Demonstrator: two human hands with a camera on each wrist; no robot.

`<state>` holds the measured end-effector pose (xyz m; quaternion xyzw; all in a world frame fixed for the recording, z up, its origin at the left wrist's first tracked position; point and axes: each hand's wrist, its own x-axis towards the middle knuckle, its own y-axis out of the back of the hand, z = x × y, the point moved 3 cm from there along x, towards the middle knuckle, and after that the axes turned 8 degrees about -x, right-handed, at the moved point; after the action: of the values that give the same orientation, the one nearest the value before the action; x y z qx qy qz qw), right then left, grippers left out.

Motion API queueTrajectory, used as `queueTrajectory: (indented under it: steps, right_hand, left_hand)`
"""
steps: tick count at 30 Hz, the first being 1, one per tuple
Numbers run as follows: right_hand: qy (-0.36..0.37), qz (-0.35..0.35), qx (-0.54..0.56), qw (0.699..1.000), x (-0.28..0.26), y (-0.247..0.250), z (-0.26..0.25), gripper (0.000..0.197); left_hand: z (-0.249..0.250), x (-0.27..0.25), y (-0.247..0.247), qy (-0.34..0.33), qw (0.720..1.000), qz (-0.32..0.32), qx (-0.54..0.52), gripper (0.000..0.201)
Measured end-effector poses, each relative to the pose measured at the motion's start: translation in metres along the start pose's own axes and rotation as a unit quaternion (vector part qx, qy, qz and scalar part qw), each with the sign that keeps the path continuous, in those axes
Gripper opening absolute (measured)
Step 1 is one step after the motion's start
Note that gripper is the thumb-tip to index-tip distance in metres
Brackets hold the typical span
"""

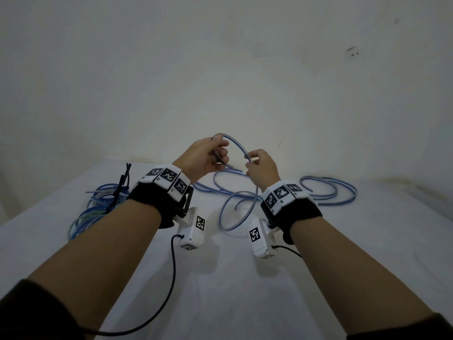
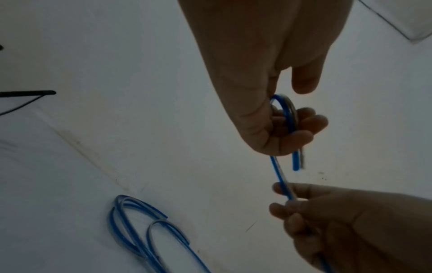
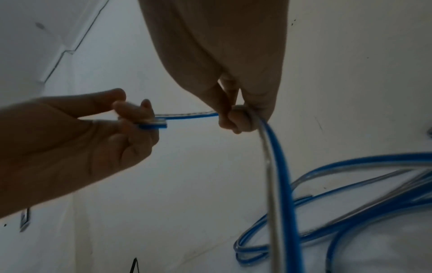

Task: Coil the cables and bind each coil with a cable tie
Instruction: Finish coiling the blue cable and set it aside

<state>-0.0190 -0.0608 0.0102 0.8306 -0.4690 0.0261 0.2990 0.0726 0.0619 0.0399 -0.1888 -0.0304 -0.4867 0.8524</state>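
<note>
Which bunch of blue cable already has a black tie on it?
The coiled bundle at the table's left edge, beside the left forearm. Black cable ties stick up from it. The loose cable on the right and the cable in the hands have none.

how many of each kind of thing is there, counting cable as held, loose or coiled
hands: 2, left hand and right hand
blue cable held in both hands: 1
spread of loose blue loops: 1
pile of blue coils: 1
bunch of black cable ties: 1, single ties too tangled to count
total: 6
</note>
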Motion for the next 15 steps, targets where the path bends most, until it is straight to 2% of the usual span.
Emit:
queueTrajectory:
  steps: [3,7,10,12,15]
  right_hand:
    - [-0.012,-0.056,0.019,0.998,-0.007,-0.009,-0.004,0.024]
    - [-0.031,-0.105,0.011,0.994,-0.012,-0.019,-0.01,0.032]
    - [-0.006,-0.134,-0.044,0.99,-0.013,-0.026,-0.018,0.044]
    - [0.003,-0.14,-0.075,0.987,-0.014,-0.026,-0.024,0.043]
    - [-0.007,-0.121,-0.098,0.988,-0.016,-0.023,-0.027,0.036]
  left_hand:
    - [0.008,-0.001,0.003,-0.046,0.999,-0.005,-0.02,0.02]
    - [0.015,-0.003,0.006,-0.113,0.987,0.034,0.107,0.024]
    - [0.015,0.0,0.01,-0.149,0.98,0.065,0.113,0.027]
    - [0.014,0.002,0.011,-0.161,0.977,0.08,0.117,0.026]
    - [0.014,0.005,0.011,-0.175,0.965,0.078,0.181,0.021]
